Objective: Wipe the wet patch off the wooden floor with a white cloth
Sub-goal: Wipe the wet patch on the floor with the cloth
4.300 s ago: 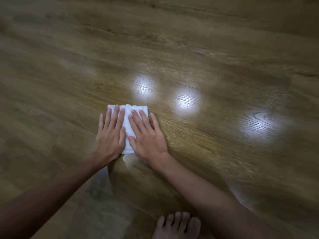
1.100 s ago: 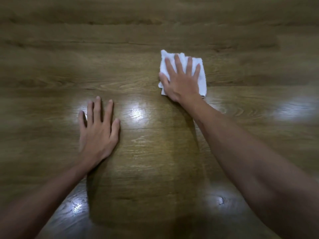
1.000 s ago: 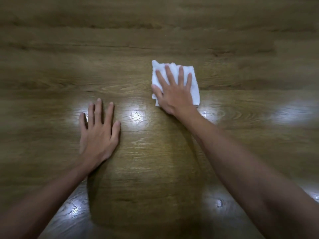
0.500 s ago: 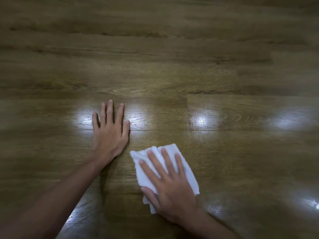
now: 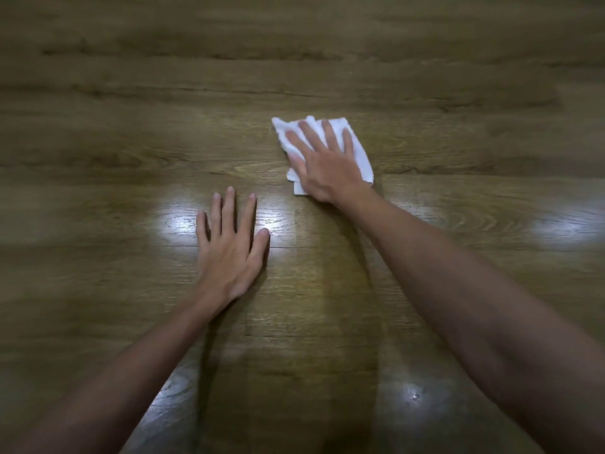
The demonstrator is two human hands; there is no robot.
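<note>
A folded white cloth (image 5: 361, 155) lies on the wooden floor (image 5: 131, 132), far from me and right of centre. My right hand (image 5: 324, 165) presses flat on it with straight, spread fingers and covers most of it. My left hand (image 5: 230, 247) rests flat on the bare floor, nearer me and to the left, fingers spread, apart from the cloth. A darker, shiny strip of floor (image 5: 314, 322) runs between my arms toward me. I cannot tell a separate wet patch from the glare.
Bright light reflections sit on the boards beside my left hand (image 5: 176, 224), at the right edge (image 5: 563, 229) and near the bottom (image 5: 414, 396). Plank seams run left to right. Nothing else lies on the floor.
Half a second ago my right hand held the cloth close to me; it has since slid the cloth away to the far side. My left hand stayed flat in place.
</note>
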